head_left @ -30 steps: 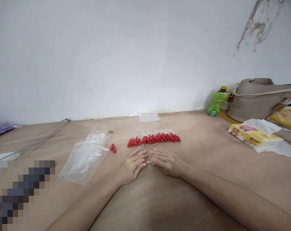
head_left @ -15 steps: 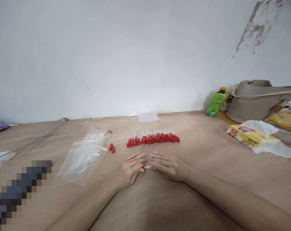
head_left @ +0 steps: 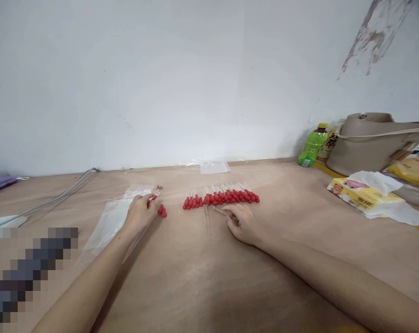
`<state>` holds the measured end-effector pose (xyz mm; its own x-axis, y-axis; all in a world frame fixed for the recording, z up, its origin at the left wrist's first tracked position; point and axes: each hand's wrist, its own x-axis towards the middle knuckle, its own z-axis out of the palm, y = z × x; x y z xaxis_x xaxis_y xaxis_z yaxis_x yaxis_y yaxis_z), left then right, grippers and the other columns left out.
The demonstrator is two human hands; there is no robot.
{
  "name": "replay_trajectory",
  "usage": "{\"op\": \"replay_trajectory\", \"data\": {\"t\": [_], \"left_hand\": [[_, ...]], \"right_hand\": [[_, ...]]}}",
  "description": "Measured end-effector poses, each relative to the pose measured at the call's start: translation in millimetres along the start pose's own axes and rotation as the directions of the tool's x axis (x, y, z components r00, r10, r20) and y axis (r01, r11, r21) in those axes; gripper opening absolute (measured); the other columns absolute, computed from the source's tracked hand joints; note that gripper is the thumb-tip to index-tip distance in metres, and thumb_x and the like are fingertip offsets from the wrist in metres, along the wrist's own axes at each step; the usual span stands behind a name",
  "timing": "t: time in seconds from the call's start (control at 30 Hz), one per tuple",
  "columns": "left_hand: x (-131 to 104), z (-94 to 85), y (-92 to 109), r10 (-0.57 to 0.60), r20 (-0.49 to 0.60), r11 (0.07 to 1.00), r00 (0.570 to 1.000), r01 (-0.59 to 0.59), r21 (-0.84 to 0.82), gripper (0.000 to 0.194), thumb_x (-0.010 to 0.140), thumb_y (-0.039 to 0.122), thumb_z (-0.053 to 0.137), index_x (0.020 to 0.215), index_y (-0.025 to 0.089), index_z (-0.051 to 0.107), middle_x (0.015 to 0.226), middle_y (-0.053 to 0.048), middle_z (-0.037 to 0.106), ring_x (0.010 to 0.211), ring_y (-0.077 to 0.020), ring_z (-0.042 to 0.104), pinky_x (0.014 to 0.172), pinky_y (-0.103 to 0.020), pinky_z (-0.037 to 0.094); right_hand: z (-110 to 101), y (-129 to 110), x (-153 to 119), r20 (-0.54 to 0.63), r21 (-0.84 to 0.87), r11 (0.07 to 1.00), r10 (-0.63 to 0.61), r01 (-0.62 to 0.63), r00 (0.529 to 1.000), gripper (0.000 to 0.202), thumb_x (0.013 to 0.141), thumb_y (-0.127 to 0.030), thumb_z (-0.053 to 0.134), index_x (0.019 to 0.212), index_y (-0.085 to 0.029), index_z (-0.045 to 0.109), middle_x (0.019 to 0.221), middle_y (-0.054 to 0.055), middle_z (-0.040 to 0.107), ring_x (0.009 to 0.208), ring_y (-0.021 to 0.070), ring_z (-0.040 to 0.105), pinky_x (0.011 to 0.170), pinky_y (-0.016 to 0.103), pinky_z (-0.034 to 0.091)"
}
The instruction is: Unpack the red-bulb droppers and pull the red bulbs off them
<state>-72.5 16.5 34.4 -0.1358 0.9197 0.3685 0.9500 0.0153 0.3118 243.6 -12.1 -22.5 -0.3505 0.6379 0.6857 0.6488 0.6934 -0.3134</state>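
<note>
My left hand [head_left: 140,212] is over the plastic zip bags [head_left: 108,222], its fingers pinching a red rubber bulb [head_left: 154,198]. Just to its right, a few more red rubber bulbs [head_left: 162,211] lie on the table. A thin clear glass tube [head_left: 219,211] sticks out leftward from the closed fingers of my right hand [head_left: 242,222]. Ahead of that hand, many glass droppers [head_left: 226,197] with red bulbs lie in a row, tubes pointing toward the wall. Bare glass tubes [head_left: 207,223] lie just below the row, left of my right hand.
A yellow tissue pack [head_left: 365,196], a green bottle [head_left: 312,145] and a grey-beige bag [head_left: 365,143] are at the right. Another clear zip bag [head_left: 214,168] lies by the wall. A grey cable [head_left: 64,198] crosses the left side.
My hands have come apart from the middle. The left went left to the zip bags with a red bulb in its fingers; the right shifted slightly up and right with a glass tube.
</note>
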Motion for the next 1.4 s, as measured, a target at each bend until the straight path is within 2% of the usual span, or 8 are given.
{"op": "replay_trajectory", "data": {"t": [0.13,0.27,0.43,0.63,0.77,0.9,1.2,1.4], "left_hand": [[4,2.4,-9,-0.056,0.06,0.998,0.997,0.055,0.018,0.036,0.075,0.034,0.044,0.099,0.014,0.061,0.077,-0.008,0.065,0.076,-0.0238,0.061,0.067,-0.032,0.045],[2,3.4,-9,-0.061,0.104,0.998,0.993,0.059,0.023,0.035,0.074,0.04,0.045,0.091,0.016,0.063,0.075,-0.006,0.066,0.073,-0.0231,0.062,0.064,-0.03,0.045],[0,-0.4,0,-0.016,0.029,0.999,0.999,0.014,0.042,0.036,0.075,0.041,0.046,0.093,0.016,0.063,0.084,-0.009,0.062,0.084,-0.0247,0.058,0.076,-0.034,0.043],[-20,15.3,39,0.274,-0.182,0.953,0.944,-0.292,-0.079,0.025,0.079,0.036,0.047,0.087,0.017,0.063,0.086,-0.006,0.058,0.088,-0.022,0.053,0.081,-0.033,0.041],[-26,29.1,74,0.457,-0.143,0.86,0.878,-0.478,-0.182,0.018,0.081,0.031,0.048,0.088,0.019,0.06,0.084,-0.004,0.058,0.084,-0.0184,0.053,0.076,-0.03,0.042],[-16,38.5,98,0.515,-0.125,0.821,0.848,-0.53,-0.213,0.019,0.081,0.031,0.051,0.092,0.018,0.059,0.081,-0.004,0.059,0.082,-0.0185,0.054,0.076,-0.031,0.041],[-4,53.0,113,0.483,-0.05,0.833,0.874,-0.476,-0.28,0.019,0.079,0.034,0.053,0.089,0.02,0.06,0.068,0.001,0.062,0.068,-0.0159,0.056,0.068,-0.028,0.04],[-8,58.0,119,0.317,-0.155,0.886,0.936,-0.351,-0.303,0.022,0.079,0.029,0.05,0.096,0.016,0.057,0.064,0.0,0.061,0.068,-0.0181,0.056,0.068,-0.03,0.042]], "right_hand": [[6,-8,5,0.012,-0.02,0.999,0.048,-0.048,0.999,0.014,0.07,-0.009,0.047,0.079,-0.018,0.052,0.065,0.0,0.057,0.062,0.0144,0.051,0.062,0.026,0.039],[15,-9,13,0.051,-0.126,0.991,-0.041,0.047,0.998,0.012,0.071,-0.009,0.045,0.077,-0.016,0.053,0.067,0.003,0.058,0.064,0.0156,0.05,0.063,0.027,0.038],[22,-15,21,0.087,-0.156,0.982,-0.09,0.102,0.992,0.011,0.075,-0.013,0.046,0.072,-0.016,0.055,0.068,0.005,0.059,0.067,0.0168,0.051,0.065,0.029,0.035],[20,-23,21,0.125,-0.133,0.988,-0.06,0.077,0.99,0.013,0.075,-0.027,0.054,0.069,-0.015,0.055,0.069,0.004,0.057,0.07,0.0162,0.049,0.068,0.029,0.036],[19,-27,20,0.169,-0.106,0.992,-0.047,0.066,0.984,0.021,0.074,-0.034,0.057,0.08,-0.015,0.059,0.078,0.006,0.058,0.077,0.0184,0.05,0.072,0.031,0.036],[19,-30,19,0.202,-0.09,0.995,-0.034,0.053,0.979,0.03,0.075,-0.042,0.056,0.088,-0.015,0.061,0.085,0.008,0.058,0.082,0.0199,0.049,0.074,0.033,0.036],[14,-29,18,0.187,-0.019,0.999,-0.029,0.033,0.982,0.032,0.079,-0.045,0.053,0.094,-0.017,0.059,0.09,0.007,0.062,0.086,0.0195,0.05,0.079,0.035,0.034],[11,-25,20,0.081,0.039,0.999,-0.017,0.014,0.997,0.015,0.084,-0.022,0.046,0.089,-0.016,0.059,0.083,0.005,0.063,0.081,0.0174,0.051,0.077,0.034,0.036]]}}
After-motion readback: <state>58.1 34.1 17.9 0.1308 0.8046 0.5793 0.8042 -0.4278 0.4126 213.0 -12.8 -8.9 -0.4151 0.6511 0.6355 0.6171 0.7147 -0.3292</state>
